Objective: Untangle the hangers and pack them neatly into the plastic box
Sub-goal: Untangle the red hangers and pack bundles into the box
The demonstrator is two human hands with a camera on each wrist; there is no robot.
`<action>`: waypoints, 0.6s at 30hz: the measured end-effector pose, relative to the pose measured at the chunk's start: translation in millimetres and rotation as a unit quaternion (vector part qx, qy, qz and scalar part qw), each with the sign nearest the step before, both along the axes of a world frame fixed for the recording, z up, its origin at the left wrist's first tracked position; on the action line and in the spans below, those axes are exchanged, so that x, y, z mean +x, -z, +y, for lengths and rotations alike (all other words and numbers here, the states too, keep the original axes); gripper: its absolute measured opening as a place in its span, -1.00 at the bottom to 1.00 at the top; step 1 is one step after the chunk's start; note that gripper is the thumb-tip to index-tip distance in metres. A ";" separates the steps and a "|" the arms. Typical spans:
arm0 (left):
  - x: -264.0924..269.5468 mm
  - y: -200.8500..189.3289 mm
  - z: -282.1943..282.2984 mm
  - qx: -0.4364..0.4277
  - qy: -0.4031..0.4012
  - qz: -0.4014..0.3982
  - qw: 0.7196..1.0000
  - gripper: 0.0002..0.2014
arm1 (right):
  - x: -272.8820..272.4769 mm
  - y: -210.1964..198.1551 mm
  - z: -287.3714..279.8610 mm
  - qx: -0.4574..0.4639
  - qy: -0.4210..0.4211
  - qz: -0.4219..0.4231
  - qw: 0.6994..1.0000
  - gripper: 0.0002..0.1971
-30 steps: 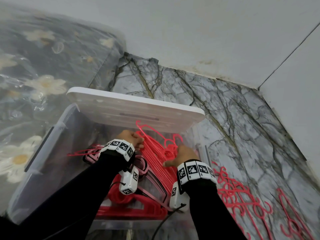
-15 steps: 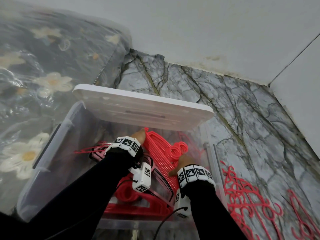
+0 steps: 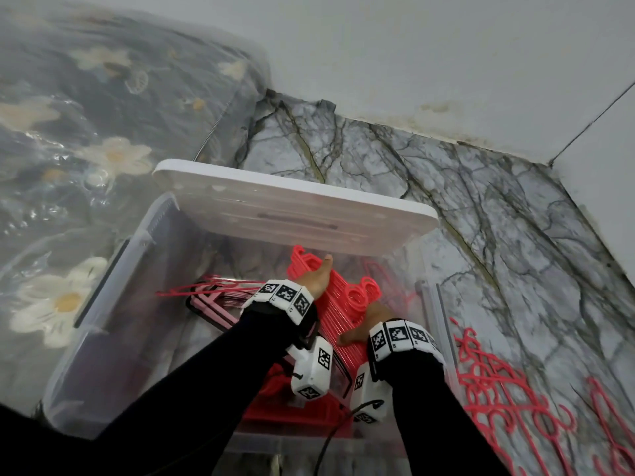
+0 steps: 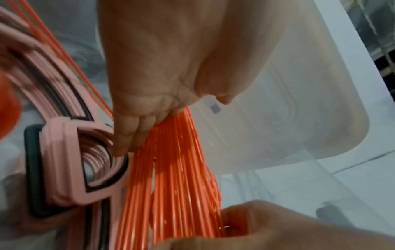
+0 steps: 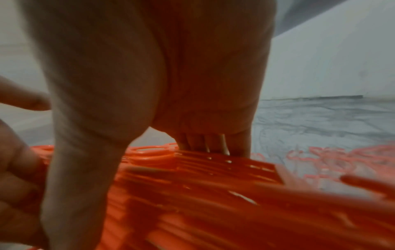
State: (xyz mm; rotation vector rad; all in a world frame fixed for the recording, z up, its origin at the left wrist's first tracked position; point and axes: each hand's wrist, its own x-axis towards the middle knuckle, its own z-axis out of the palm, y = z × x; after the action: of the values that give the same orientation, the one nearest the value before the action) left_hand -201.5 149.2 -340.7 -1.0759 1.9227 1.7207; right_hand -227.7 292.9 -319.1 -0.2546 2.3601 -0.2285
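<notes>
A clear plastic box (image 3: 113, 304) stands on the marble floor with its white lid (image 3: 292, 214) propped over the far end. Both hands are inside it on one thick bundle of red hangers (image 3: 338, 304), hooks pointing right. My left hand (image 3: 318, 280) grips the bundle's upper part, fingers curled round the thin bars (image 4: 136, 133). My right hand (image 3: 369, 319) grips the nearer end, fingers hooked over the stack (image 5: 213, 143). Pink and black hangers (image 3: 213, 304) lie stacked in the box to the left. More red hangers (image 3: 292, 410) lie at the near end.
A tangle of loose red hangers (image 3: 498, 389) lies on the floor right of the box. A plastic-wrapped floral bundle (image 3: 86, 132) fills the left side. White walls (image 3: 446, 46) close the far side and right corner.
Both hands have carried the red bundle deeper toward the back right of the box. The left hand now reaches further along it, up under the lid.
</notes>
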 end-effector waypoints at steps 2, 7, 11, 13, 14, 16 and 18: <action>0.6 3.4 0.0 -0.015 0.005 -0.011 1.000 -0.09 | 1.1 -0.4 -1.4 0.022 -0.012 0.003 1.000 -0.34; 1.0 3.2 -7.5 0.050 -0.095 0.024 0.994 -0.23 | 8.2 4.4 -2.6 -0.003 0.008 0.034 0.999 -0.48; 5.9 -8.6 11.3 0.185 -0.169 0.012 0.968 -0.43 | 9.2 3.2 -1.2 -0.018 0.004 0.054 0.998 -0.52; 7.5 -12.7 19.9 0.201 -0.167 0.005 0.965 -0.40 | 7.4 2.5 2.2 -0.034 0.005 0.038 0.999 -0.55; 8.0 -14.3 22.9 0.199 -0.174 0.004 0.964 -0.42 | 5.5 2.1 4.0 -0.051 0.006 0.029 0.998 -0.58; 7.1 -16.5 26.1 0.224 -0.187 0.015 0.956 -0.49 | 3.1 0.3 7.4 -0.067 0.005 0.018 0.998 -0.70; 7.1 -15.3 26.7 0.271 -0.204 0.027 0.940 -0.48 | 2.4 -0.4 8.5 -0.062 -0.001 0.021 0.998 -0.71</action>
State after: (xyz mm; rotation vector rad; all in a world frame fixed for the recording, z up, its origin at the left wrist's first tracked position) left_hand -194.4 175.9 -325.3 -1.2586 1.1669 2.3326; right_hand -225.3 301.4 -318.7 -0.3244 2.3897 -0.3737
